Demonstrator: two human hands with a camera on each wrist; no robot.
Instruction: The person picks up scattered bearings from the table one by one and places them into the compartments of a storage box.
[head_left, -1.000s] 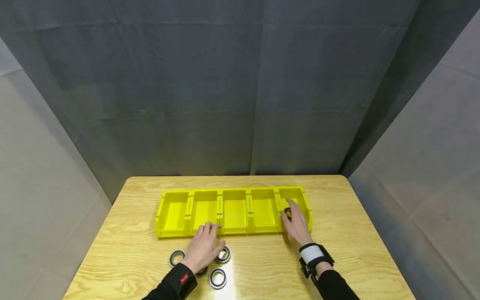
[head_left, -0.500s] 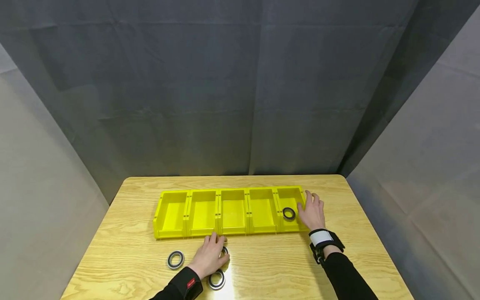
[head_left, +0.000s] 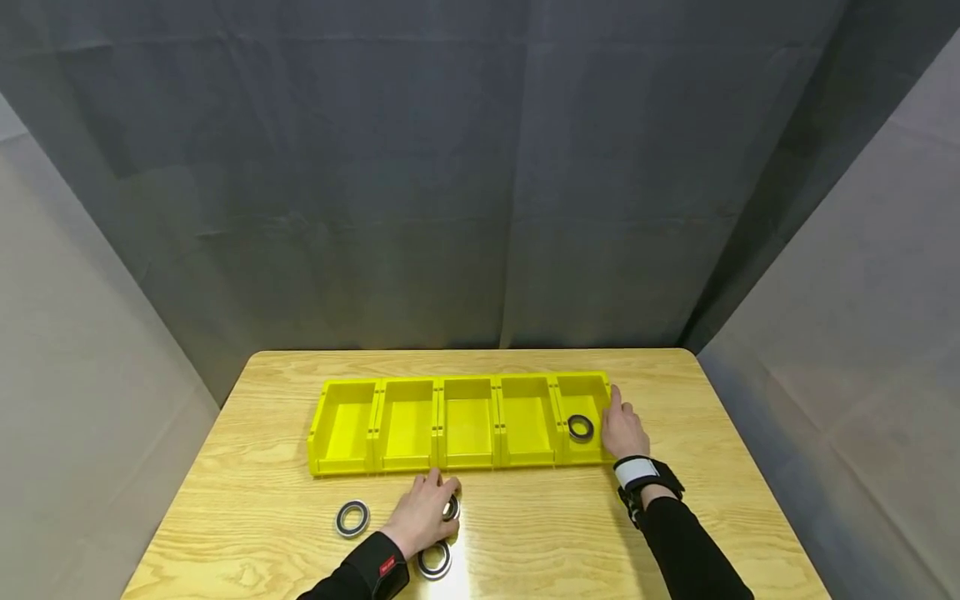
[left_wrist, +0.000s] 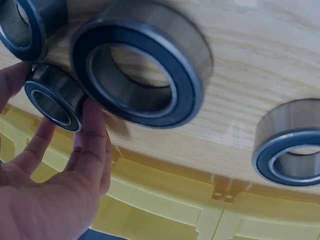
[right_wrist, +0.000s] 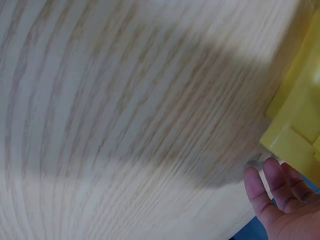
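Note:
My left hand (head_left: 425, 518) is low over the table in the head view. Its thumb and fingers pinch a small ball bearing (left_wrist: 55, 97), seen close up in the left wrist view. A larger bearing (left_wrist: 142, 65) stands beside it there, mostly hidden under the hand in the head view. Two more bearings lie near: one by the wrist (head_left: 434, 561), one to the left (head_left: 352, 518). My right hand (head_left: 626, 433) rests against the outer right side of the yellow bin row (head_left: 468, 461), fingers extended. A dark bearing (head_left: 581, 428) lies in the rightmost bin.
The bin row has several compartments and stands across the wooden table (head_left: 240, 475). Dark grey cloth (head_left: 375, 208) hangs behind the table; pale cloth panels (head_left: 847, 333) flank both sides.
My right hand has let go of the dark bearing in the rightmost bin and moved right to the bin's outer side. My left hand has shifted slightly right and down, onto the small bearing.

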